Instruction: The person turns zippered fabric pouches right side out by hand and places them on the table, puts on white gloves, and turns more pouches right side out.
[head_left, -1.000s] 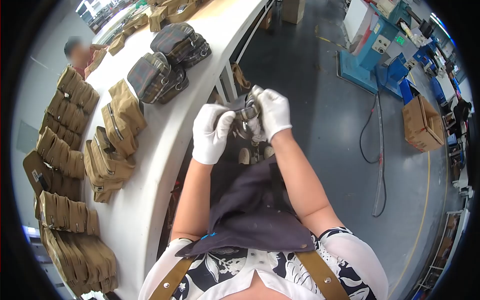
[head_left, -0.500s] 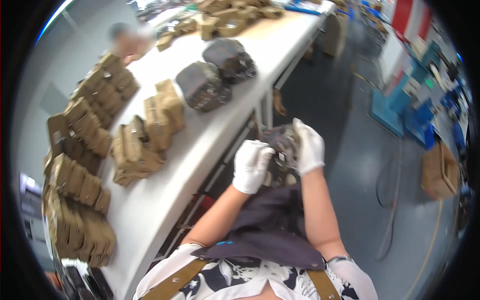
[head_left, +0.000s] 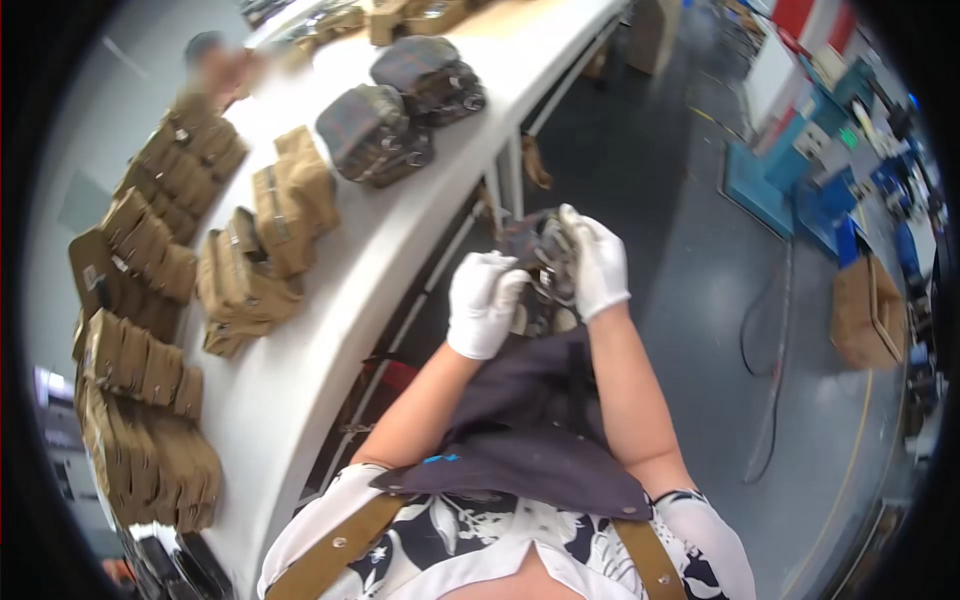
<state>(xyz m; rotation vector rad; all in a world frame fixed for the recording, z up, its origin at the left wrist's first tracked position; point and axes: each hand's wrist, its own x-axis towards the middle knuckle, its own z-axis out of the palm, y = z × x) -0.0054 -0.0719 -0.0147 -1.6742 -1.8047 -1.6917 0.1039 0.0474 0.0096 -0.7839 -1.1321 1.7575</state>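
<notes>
In white gloves, both my hands hold a small dark plaid pouch [head_left: 522,236] with shiny metal fittings, in the air beside the table. My left hand [head_left: 482,304] pinches its left edge, fingers curled. On the other side, my right hand [head_left: 599,262] is closed round its right edge, thumb and fingertips upward. Parts of the pouch are hidden behind the gloves. Two stacks of similar plaid pouches, a nearer stack [head_left: 365,130] and a farther stack [head_left: 428,75], rest on the table up and to the left of my hands.
The long white table [head_left: 310,330] runs along my left. Tan pouches [head_left: 245,285] stand in several rows on it. A person [head_left: 215,70] is at its far side. To the right are a cardboard box [head_left: 865,315], a hose on the floor [head_left: 775,400] and a blue machine base [head_left: 765,190].
The view has shifted, so the table and pouches appear farther up and left. My hands still hold the plaid pouch, with little change in grip.
</notes>
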